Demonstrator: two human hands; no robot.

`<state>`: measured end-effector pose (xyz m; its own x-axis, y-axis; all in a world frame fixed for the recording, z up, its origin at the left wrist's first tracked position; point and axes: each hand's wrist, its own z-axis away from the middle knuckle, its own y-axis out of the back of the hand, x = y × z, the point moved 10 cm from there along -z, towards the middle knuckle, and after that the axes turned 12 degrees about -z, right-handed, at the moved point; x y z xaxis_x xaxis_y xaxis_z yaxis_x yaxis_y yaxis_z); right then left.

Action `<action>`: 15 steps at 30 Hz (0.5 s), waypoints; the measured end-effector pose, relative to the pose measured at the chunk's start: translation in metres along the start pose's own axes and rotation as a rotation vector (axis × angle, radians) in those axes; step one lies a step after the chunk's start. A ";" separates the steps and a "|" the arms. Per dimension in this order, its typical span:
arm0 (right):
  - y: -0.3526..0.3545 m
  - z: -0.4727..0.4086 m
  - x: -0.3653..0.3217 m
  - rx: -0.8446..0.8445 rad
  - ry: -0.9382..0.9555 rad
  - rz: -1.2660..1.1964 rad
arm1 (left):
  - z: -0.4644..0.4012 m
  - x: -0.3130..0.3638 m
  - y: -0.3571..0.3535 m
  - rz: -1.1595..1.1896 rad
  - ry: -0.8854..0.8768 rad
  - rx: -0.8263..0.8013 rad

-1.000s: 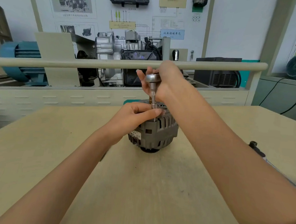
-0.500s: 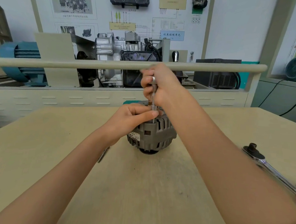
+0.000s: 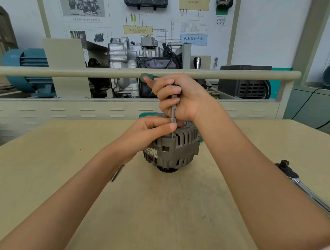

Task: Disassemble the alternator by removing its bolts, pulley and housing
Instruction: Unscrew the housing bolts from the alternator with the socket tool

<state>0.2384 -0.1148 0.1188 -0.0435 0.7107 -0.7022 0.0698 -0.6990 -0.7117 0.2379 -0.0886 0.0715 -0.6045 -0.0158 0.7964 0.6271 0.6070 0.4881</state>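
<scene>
Both hands were busy on the alternator [image 3: 175, 146], which stood on end near the middle of the worktop [image 3: 155, 211], its dark underside resting on the surface so the bolt heads on the upper rim faced up. The right hand [image 3: 181, 98] was wrapped around the top of a slim driver tool [image 3: 173, 110] held upright, apparently so the shaft ran straight down into a through-bolt at the housing's edge and could be spun by the fingers. The left hand [image 3: 150, 132] rested on top of the housing, its thumb and fingertips pinching the lower shaft just above the casting, probably to keep the tip seated and stop the body from turning. A ratchet wrench [image 3: 307, 189] lay apart at the right edge, within reach, perhaps set aside once the bolt had loosened; that was only a guess. A small metal piece [image 3: 116, 173] lay beside the left forearm. The housing looked unseparated, so the job seemed in its early, bolt-removing stage.
</scene>
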 end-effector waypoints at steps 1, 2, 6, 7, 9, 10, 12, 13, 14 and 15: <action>-0.001 0.001 0.001 -0.003 0.002 -0.017 | 0.000 0.001 0.000 -0.001 -0.005 0.002; 0.000 0.002 -0.001 0.018 0.026 -0.034 | 0.000 0.001 0.001 -0.006 -0.014 0.009; 0.024 0.011 -0.025 0.336 0.446 -0.034 | 0.000 0.001 0.003 0.001 -0.021 0.048; 0.029 0.020 -0.032 0.426 0.606 -0.029 | 0.000 0.000 0.004 -0.007 -0.020 0.062; 0.033 0.029 -0.036 0.510 0.791 -0.048 | -0.001 -0.001 0.006 -0.032 -0.014 0.087; 0.034 0.028 -0.036 0.515 0.794 -0.054 | -0.001 -0.002 0.006 -0.038 -0.014 0.082; 0.032 0.022 -0.034 0.490 0.682 -0.016 | -0.001 0.000 0.003 -0.026 -0.019 0.044; 0.030 0.017 -0.032 0.446 0.587 0.008 | -0.001 0.000 0.002 -0.007 -0.014 0.025; 0.026 0.010 -0.028 0.377 0.471 0.017 | 0.000 0.000 0.001 0.007 -0.011 0.010; 0.022 0.004 -0.022 0.291 0.348 0.006 | 0.000 0.000 0.001 0.017 -0.006 -0.001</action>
<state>0.2370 -0.1462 0.1184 0.2971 0.6565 -0.6934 -0.2165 -0.6609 -0.7185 0.2384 -0.0887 0.0720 -0.5964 -0.0005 0.8027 0.6379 0.6066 0.4744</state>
